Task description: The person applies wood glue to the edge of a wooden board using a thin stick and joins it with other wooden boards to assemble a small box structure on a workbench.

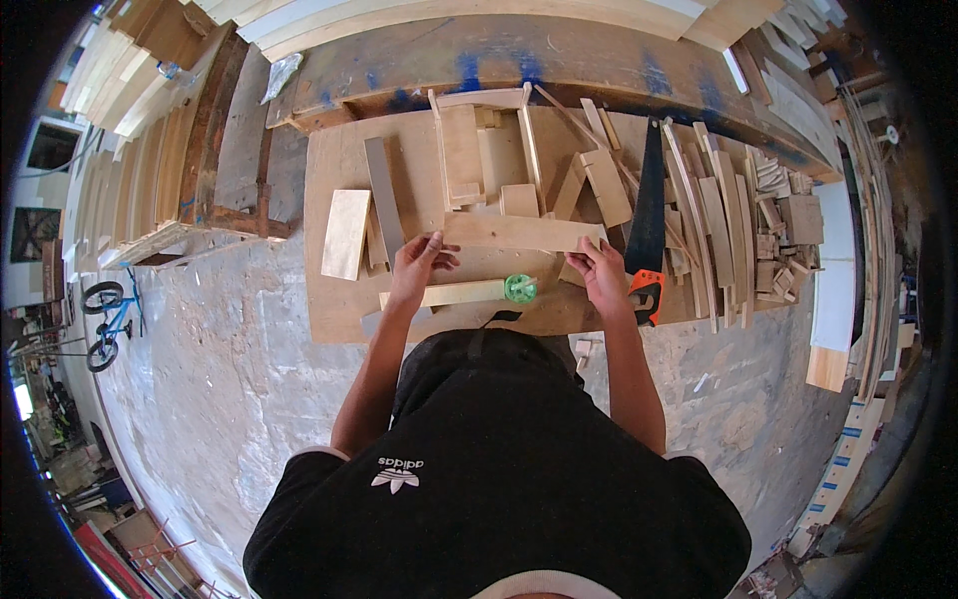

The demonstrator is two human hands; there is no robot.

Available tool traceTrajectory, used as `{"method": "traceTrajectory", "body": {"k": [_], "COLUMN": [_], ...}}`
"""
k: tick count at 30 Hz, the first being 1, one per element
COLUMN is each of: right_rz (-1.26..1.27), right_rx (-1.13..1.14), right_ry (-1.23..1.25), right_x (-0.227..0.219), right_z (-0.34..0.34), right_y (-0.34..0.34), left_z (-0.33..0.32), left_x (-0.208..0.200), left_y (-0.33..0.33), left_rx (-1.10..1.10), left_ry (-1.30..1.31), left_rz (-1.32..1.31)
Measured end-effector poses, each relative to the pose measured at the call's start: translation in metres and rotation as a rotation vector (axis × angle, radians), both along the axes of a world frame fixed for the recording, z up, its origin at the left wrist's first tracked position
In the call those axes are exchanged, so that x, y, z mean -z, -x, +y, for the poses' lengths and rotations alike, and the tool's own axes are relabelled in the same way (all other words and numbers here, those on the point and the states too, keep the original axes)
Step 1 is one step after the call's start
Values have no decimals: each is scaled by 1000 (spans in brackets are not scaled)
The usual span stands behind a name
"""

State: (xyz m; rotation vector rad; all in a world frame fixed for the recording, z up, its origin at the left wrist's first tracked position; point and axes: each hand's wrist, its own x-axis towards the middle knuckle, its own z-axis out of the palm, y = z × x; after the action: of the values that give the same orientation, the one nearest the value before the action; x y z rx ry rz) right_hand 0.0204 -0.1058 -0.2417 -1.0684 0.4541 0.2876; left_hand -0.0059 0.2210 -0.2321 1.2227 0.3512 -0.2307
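A short, flat wooden board [519, 233] lies crosswise between my two hands, over the worktable. My left hand [421, 268] pinches its left end between thumb and fingers. At the other end, my right hand [603, 276] grips the board near its corner. Just beyond it is a wooden frame [532, 150] with two long sides and a crosspiece at the far end. Small wood blocks sit inside that frame. On the near side, a round green container [520, 289] stands by the end of a narrow wooden strip [449, 294].
Right of my right hand lies a handsaw [647, 215] with an orange and black handle. Beyond it are long slats [714, 220] and piled offcuts [773, 245]. Loose boards [346, 235] rest at the table's left. A blue-stained bench [599, 60] runs along the back.
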Motion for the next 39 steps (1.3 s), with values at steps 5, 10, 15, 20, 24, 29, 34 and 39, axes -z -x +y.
{"method": "traceTrajectory", "body": {"k": [5, 10, 15, 20, 24, 29, 34, 39], "right_rz": [-94, -473, -590, -711, -698, -564, -659, -486], "right_rx": [-247, -549, -456, -585, -659, -680, -621, -817], "right_ry": [204, 701, 767, 1003, 1002, 969, 964, 1095], "right_x": [-42, -63, -68, -48, -34, -12, 12, 2], "right_z": [22, 71, 137, 178, 193, 197, 203, 208], "right_y": [-9, -11, -20, -39, -52, -75, -87, -96], "left_z": [12, 31, 17, 35, 48, 52, 49, 33], "left_x": [1, -6, -30, -7, 17, 38, 59, 65], "left_y": [-31, -74, -107, -144, -164, -176, -182, -182], "left_rx": [-265, -273, -68, -71, -131, -153, -121, -153], "left_ry": [180, 240, 60, 70, 88, 51, 50, -20], "left_rz": [3, 37, -1, -31, 27, 38, 82, 130]}}
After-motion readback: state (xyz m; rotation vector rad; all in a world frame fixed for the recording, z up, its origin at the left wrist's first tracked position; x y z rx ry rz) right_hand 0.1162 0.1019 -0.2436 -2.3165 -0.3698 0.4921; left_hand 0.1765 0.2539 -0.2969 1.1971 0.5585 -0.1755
